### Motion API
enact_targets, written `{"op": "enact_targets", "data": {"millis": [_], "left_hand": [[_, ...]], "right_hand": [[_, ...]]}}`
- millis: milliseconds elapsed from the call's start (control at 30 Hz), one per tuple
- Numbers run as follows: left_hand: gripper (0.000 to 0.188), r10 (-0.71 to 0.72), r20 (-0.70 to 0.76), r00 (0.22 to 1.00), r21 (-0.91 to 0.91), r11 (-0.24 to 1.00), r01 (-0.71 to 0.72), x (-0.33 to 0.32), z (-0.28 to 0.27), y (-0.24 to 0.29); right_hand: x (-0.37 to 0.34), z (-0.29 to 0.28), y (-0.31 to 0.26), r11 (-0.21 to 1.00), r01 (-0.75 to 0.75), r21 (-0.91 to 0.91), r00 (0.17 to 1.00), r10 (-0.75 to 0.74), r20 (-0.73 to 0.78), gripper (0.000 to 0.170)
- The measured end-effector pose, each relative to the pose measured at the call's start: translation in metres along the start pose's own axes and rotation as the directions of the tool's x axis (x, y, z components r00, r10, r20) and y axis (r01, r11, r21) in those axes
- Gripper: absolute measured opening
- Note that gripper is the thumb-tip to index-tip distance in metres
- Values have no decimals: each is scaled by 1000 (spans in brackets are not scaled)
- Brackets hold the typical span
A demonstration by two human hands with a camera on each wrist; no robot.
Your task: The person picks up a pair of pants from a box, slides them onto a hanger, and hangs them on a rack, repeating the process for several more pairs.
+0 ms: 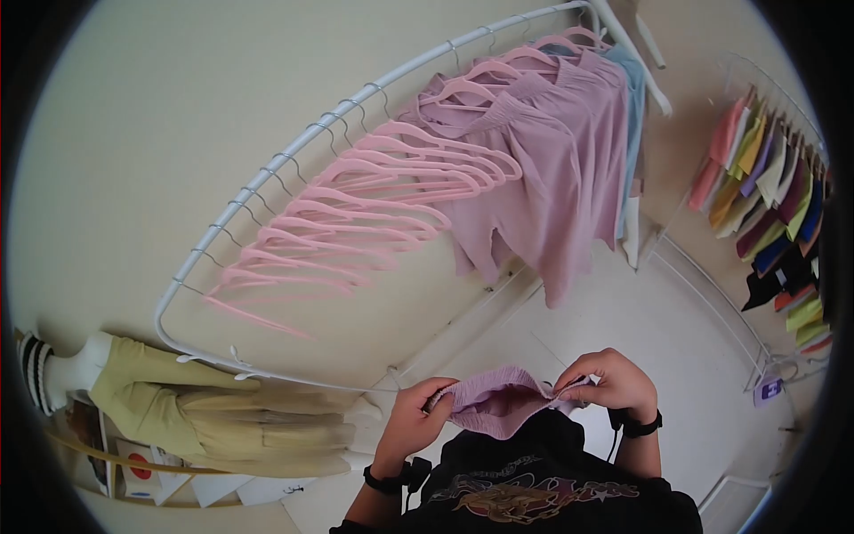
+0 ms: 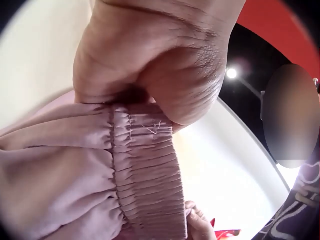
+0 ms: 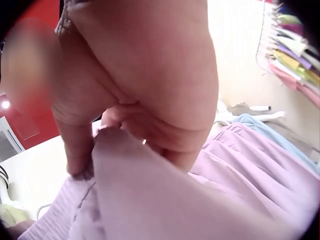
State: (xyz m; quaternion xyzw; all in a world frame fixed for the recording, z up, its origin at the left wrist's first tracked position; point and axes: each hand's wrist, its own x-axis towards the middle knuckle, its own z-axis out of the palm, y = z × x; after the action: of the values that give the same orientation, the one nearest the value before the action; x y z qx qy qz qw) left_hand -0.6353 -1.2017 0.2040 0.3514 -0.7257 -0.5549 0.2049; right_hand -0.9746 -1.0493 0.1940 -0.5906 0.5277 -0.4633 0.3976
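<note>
A lilac garment with a gathered elastic waistband [image 1: 503, 405] is stretched between both hands in front of the chest, its opening facing up. At one end of the waistband my left hand [image 1: 414, 423] grips the edge. The other end is pinched by my right hand [image 1: 614, 383], thumb against the fingers. Close up in the left wrist view, the ruched band [image 2: 150, 175] hangs from under the left hand [image 2: 150, 60], whose fingertips are hidden. In the right wrist view smooth lilac cloth [image 3: 150, 195] falls from the right hand [image 3: 140, 90]. The garment's lower part is hidden in the head view.
A white wall rail [image 1: 311, 129] carries several empty pink hangers [image 1: 356, 214] and, further right, similar lilac garments [image 1: 569, 151] on hangers. A dressed mannequin [image 1: 151, 383] stands at left. Another rack of colourful clothes [image 1: 774, 187] is at far right.
</note>
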Motion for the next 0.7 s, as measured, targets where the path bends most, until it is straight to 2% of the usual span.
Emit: {"op": "enact_targets", "data": {"millis": [67,100,167,200,233,267,300,333,367,433,467,533,567,600,667,700], "left_hand": [[27,46,-109,993,24,999,-44,10,3,6],[27,34,-122,992,23,999,-31,14,5,6],[24,60,-208,976,102,994,-39,25,7,5],[24,57,-220,974,93,995,-37,32,7,4],[26,92,-225,970,116,991,-67,39,5,3],[29,130,-228,965,140,985,-100,46,3,1],[29,135,-233,963,134,985,-106,53,2,-1],[30,145,-248,958,137,984,-113,62,-1,-3],[32,155,-262,952,139,983,-122,71,-4,-5],[32,204,-246,948,153,974,-169,90,-16,-10],[33,234,-236,943,173,965,-196,99,-21,-12],[32,278,-242,930,155,957,-246,115,-32,-15],[32,303,-241,922,162,949,-270,123,-39,-17],[32,319,-244,916,153,945,-289,131,-47,-19],[31,370,-224,902,179,925,-335,146,-57,-24],[31,379,-219,899,172,922,-347,151,-59,-29]], "right_hand": [[31,-13,9,993,-61,-99,963,84,257,22],[45,-18,9,994,-61,-92,958,84,273,22],[76,-24,5,985,-161,-55,975,168,148,22],[94,-30,4,985,-161,-63,972,169,161,22],[114,-36,3,989,-22,-145,997,12,-72,24],[135,-42,0,962,97,-255,943,-171,-287,26],[158,-50,-6,912,154,-381,876,-304,-374,30],[183,-61,-13,838,190,-511,781,-444,-438,34],[206,-71,-18,828,191,-527,776,-456,-436,34],[246,-84,-19,710,232,-665,708,-592,-385,40],[262,-85,-17,690,230,-687,705,-604,-370,40],[292,-86,-15,865,185,-467,849,-380,-368,37],[302,-83,-22,936,174,-305,889,-283,-359,34],[311,-83,-25,928,179,-325,886,-296,-357,34],[325,-86,-29,943,46,-328,951,-143,-275,28],[330,-80,-37,958,44,-284,948,-130,-291,20]]}}
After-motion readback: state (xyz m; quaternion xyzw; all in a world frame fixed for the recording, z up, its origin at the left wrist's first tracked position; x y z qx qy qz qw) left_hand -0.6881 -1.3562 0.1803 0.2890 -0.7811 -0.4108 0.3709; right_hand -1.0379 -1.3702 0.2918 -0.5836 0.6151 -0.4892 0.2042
